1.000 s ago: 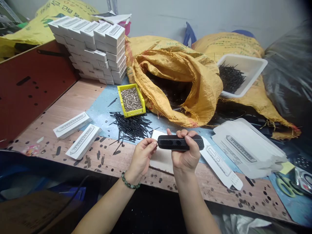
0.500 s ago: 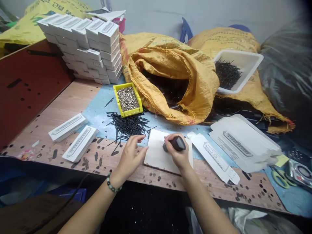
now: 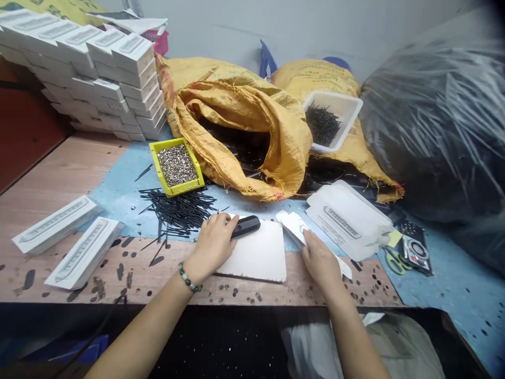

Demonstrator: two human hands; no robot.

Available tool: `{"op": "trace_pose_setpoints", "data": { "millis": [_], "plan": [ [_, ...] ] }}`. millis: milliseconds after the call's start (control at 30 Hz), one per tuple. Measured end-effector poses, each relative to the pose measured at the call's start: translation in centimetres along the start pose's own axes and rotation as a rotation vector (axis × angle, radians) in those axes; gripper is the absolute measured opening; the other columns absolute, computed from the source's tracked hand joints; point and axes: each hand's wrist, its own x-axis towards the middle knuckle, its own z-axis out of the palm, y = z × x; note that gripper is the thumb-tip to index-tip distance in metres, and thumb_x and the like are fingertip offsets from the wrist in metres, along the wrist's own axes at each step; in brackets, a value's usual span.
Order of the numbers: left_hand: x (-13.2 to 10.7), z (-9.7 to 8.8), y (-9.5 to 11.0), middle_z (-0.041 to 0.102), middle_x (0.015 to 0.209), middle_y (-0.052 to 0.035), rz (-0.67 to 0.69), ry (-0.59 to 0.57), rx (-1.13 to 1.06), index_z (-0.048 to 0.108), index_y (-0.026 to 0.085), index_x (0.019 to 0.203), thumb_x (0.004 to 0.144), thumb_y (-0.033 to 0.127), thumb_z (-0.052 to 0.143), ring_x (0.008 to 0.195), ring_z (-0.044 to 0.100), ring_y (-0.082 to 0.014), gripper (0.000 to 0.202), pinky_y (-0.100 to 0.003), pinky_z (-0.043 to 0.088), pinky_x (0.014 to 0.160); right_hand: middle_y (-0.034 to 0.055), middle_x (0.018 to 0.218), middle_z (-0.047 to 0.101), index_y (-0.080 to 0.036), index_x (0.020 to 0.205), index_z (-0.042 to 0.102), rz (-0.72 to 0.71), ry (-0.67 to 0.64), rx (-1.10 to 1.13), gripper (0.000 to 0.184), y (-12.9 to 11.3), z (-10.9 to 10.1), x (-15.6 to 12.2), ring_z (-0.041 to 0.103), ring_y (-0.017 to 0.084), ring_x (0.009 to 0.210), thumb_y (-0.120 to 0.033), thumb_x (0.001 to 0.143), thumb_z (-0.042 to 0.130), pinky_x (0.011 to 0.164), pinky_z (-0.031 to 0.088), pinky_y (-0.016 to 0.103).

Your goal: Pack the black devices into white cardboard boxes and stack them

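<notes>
My left hand, a beaded bracelet at its wrist, is closed on one end of a long black plastic piece with rounded ends. The piece lies over a white board at the table's front. To the right, my right hand grips a flat, unfolded white carton with a line drawing on it; the palm covers its middle. Beside that carton lies a stack of flat white cartons. Thin black rods are heaped behind my left hand.
A yellow tray of small metal parts stands behind the rods. Two closed boxes lie at left, below a tall box stack. An open orange sack, a white tub and green scissors are farther back and right.
The black piece has passed from my right hand to my left, now lying lengthwise over the board. My right hand has moved right onto the flat carton. The view has swung right.
</notes>
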Motion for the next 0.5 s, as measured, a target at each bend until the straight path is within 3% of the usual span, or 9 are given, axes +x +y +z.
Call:
{"op": "trace_pose_setpoints", "data": {
  "millis": [100,200,233,267,300,367,500],
  "plan": [
    [-0.7,0.8,1.6,0.052,0.123,-0.0123,0.017,0.032,-0.332,0.045,0.021,0.133,0.085,0.025,0.057,0.116,0.048,-0.0275,0.05,-0.047,0.043,0.099,0.0146,0.114,0.066,-0.015,0.118,0.062,-0.019,0.176,0.015,0.037,-1.7,-0.8,0.0,0.064,0.029,0.104,-0.016,0.089,0.039,0.089,0.053,0.047],
    [-1.2,2.4,3.4,0.04,0.139,-0.0127,0.018,-0.114,-0.856,0.028,0.026,0.143,0.081,0.045,0.062,0.125,0.043,-0.0264,0.073,-0.044,0.043,0.102,0.0135,0.115,0.065,-0.018,0.126,0.056,-0.21,0.354,0.194,0.038,-7.6,-2.8,-0.4,0.061,0.027,0.106,-0.015,0.091,0.041,0.091,0.051,0.046],
    [-1.3,2.8,3.9,0.038,0.141,-0.0129,0.004,-0.137,-1.013,0.023,0.026,0.144,0.079,0.049,0.063,0.127,0.042,-0.027,0.08,-0.044,0.041,0.104,0.0132,0.116,0.064,-0.019,0.13,0.053,-0.332,0.335,0.294,0.041,-9.8,-3.5,-0.6,0.06,0.026,0.108,-0.014,0.091,0.042,0.092,0.051,0.045],
    [-1.3,2.8,4.1,0.04,0.139,-0.0127,-0.014,-0.123,-1.153,0.022,0.026,0.144,0.079,0.052,0.061,0.126,0.043,-0.0269,0.08,-0.045,0.038,0.107,0.0132,0.121,0.061,-0.019,0.135,0.047,-0.448,0.22,0.389,0.045,-11.8,-4.3,-0.8,0.056,0.026,0.113,-0.014,0.09,0.045,0.093,0.051,0.044],
    [-1.3,2.6,4.1,0.044,0.134,-0.0118,-0.031,-0.081,-1.273,0.025,0.026,0.143,0.082,0.054,0.056,0.124,0.045,-0.026,0.075,-0.046,0.035,0.109,0.0127,0.126,0.058,-0.019,0.138,0.043,-0.527,0.095,0.466,0.049,-13.5,-5.1,-0.9,0.053,0.025,0.118,-0.015,0.089,0.048,0.096,0.049,0.043],
    [-1.3,1.5,3.8,0.052,0.121,-0.0088,-0.037,-0.039,-1.415,0.038,0.025,0.136,0.085,0.055,0.049,0.114,0.051,-0.0238,0.06,-0.045,0.035,0.108,0.0101,0.131,0.054,-0.023,0.139,0.04,-0.619,-0.02,0.626,0.053,-15.6,-6.5,-0.9,0.049,0.024,0.123,-0.014,0.088,0.05,0.101,0.045,0.043],
    [-1.9,-1.7,2.8,0.056,0.104,-0.0059,0.045,-0.302,-1.313,0.057,0.022,0.115,0.07,0.055,0.069,0.1,0.053,-0.0244,0.057,-0.04,0.045,0.092,0.008,0.125,0.055,-0.026,0.134,0.041,-0.653,0.021,0.74,0.053,-16.5,-8.5,0.1,0.048,0.024,0.12,-0.008,0.084,0.046,0.105,0.037,0.048]
  ]
}}
